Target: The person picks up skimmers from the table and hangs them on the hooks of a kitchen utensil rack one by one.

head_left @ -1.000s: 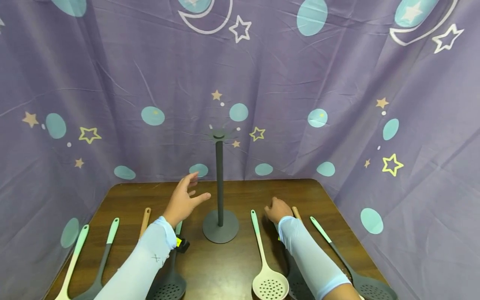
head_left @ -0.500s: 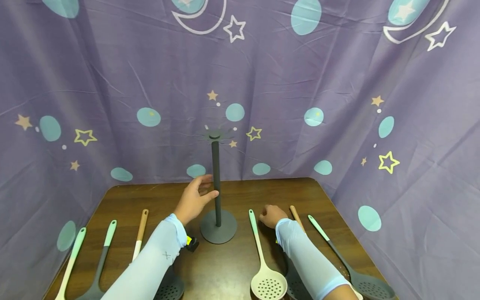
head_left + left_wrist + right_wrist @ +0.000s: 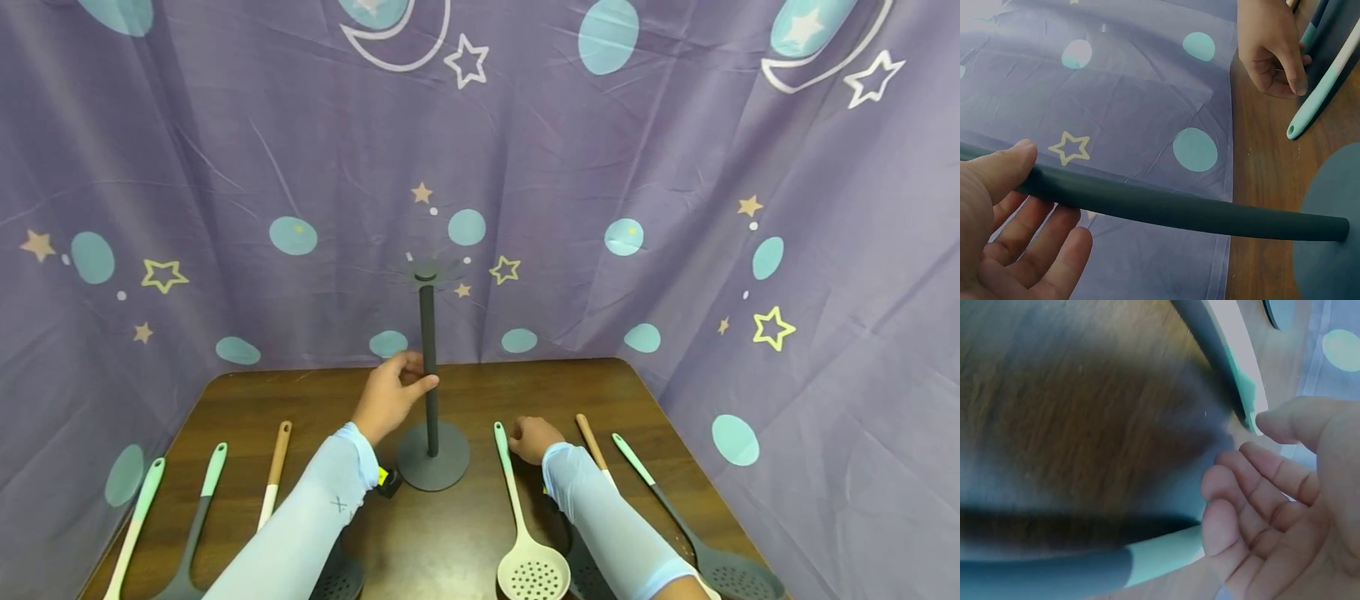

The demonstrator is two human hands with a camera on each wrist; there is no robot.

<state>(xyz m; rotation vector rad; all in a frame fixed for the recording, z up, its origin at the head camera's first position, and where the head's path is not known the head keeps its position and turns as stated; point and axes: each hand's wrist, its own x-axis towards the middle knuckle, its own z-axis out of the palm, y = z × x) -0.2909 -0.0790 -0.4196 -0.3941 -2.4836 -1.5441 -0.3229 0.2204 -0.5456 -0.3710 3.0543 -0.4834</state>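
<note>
A dark grey utensil stand (image 3: pixel 433 457) rises upright from its round base at mid-table. My left hand (image 3: pixel 387 396) holds its pole, thumb on one side and fingers on the other, as the left wrist view also shows. My right hand (image 3: pixel 534 439), fingers loosely bent, is beside the green-tipped handle of a cream skimmer (image 3: pixel 534 571). In the right wrist view, the thumb is close to that handle (image 3: pixel 1244 381), and the fingertips are near a dark handle with a green end (image 3: pixel 1166 553); contact is unclear. A dark skimmer (image 3: pixel 585 575) is partly hidden under the right forearm.
Left of the stand lie a cream-and-green handle (image 3: pixel 138 521), a grey utensil with green end (image 3: pixel 198 525), a wooden-ended handle (image 3: pixel 277 458) and a dark skimmer (image 3: pixel 341 579). Rightward are a wooden-ended utensil (image 3: pixel 591 437) and a grey slotted turner (image 3: pixel 738 575). A purple curtain (image 3: pixel 480 150) hangs behind.
My left hand has moved right to the stand's pole and taken hold of it. My right hand has shifted slightly left and nearer, toward the cream skimmer's handle.
</note>
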